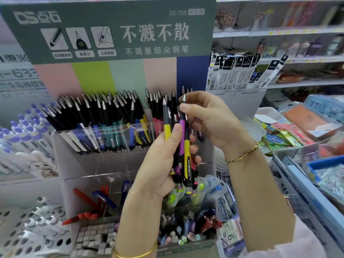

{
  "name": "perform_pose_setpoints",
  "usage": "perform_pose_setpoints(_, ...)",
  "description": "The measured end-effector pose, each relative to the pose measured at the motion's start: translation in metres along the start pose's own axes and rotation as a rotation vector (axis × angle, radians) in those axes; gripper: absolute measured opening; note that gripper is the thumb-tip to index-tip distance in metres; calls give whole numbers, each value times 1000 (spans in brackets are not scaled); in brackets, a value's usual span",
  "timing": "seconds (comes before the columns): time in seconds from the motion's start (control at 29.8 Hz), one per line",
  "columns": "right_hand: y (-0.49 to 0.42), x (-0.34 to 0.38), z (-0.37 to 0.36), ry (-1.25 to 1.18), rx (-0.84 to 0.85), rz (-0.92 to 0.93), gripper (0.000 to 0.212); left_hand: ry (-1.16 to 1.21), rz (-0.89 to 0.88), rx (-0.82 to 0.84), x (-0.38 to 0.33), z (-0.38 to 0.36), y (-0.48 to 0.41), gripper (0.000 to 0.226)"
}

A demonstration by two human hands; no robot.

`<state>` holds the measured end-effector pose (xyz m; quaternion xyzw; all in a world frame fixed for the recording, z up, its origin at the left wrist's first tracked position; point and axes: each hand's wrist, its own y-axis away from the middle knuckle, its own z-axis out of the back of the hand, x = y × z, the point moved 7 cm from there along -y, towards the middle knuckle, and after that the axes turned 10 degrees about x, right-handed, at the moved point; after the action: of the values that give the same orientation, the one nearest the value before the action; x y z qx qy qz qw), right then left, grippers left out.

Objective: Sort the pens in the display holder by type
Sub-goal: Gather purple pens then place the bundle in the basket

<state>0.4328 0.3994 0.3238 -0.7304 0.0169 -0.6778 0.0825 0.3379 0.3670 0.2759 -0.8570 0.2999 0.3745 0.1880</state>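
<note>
The left hand (163, 161) has its grip closed round a bundle of black click pens with yellow, purple and pink bands (187, 161), held upright with the silver tips upward, in front of the right end of the clear acrylic display holder (61, 146). The thumb lies across the front of the bundle. A grey-and-yellow pen (167, 125) stands at the bundle's left side.

The right hand (210, 120) reaches in from the right. Its thumb and forefinger pinch the upper end of one silver-tipped black pen (184, 99) that rises from the bundle. The other fingers are curled behind it.

In the holder's upper row, the left compartments are packed with leaning black-barrelled pens with white, blue and teal bodies (96, 116). The compartment behind the hands holds black pens with pink bodies (158, 112). A lower front compartment contains a few loose red and blue capped pens (96, 200).

A grey-green printed backing card (111, 34) stands behind the holder. White and black narrow packets (236, 71) fill a rack past its right edge.
</note>
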Motion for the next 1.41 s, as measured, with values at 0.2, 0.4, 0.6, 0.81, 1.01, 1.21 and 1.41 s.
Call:
perform_pose_setpoints(0.2,-4,10,13,-167,-243,132,12,21,9,-51,0,6,3,30)
perform_pose_setpoints(0.4,9,37,52,-15,-700,428,15,-119,-21,-132,-7,17,10,19)
perform_pose_setpoints(0.6,14,45,31,420,-701,575,16,-220,-55,-193,-12,17,12,30)
perform_pose_setpoints(0.81,12,49,19,672,-669,580,16,-275,-87,-228,-15,14,14,53)
perform_pose_setpoints(1.01,-1,18,13,1110,-552,273,17,-283,-104,-226,-14,11,14,30)
perform_pose_setpoints(1.21,15,33,13,962,-548,319,12,-326,-104,-229,-15,7,16,49)
perform_pose_setpoints(1.41,17,33,-19,724,-112,170,13,-362,-87,-193,-12,5,14,23)
